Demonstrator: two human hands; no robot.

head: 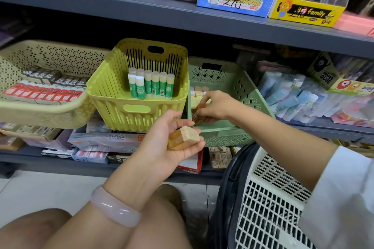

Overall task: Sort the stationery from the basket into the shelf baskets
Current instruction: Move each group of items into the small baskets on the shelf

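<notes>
**Amber glue bottles going into the pale green shelf basket**

The landmark is the lime-green slatted plastic basket [139, 87] in the middle of the grey metal shelf [182, 16], which holds a row of upright green-and-white glue sticks [150, 86].

Just right of it, touching its side, stands a pale green perforated plastic basket [238, 95] with cream-capped amber bottles [197, 93] lined up inside. The person's right hand [215, 105] reaches over that basket's near rim, its fingers curled round a small amber bottle [199, 117] held low at the front corner of the basket.

Below and in front of the lime-green basket, the left hand [172, 137] lies palm up, fingers loosely cupped round a cluster of amber glue bottles with square cream caps [183, 137]. A pale pink bangle [115, 206] sits on that wrist.

Left of the lime-green basket is a beige perforated basket [40, 111] holding red-and-white and dark small boxes [44, 91]. Well below and to the right stands the cream lattice carrying basket with a black rim [271, 198], under the right arm's white sleeve [344, 198].
</notes>
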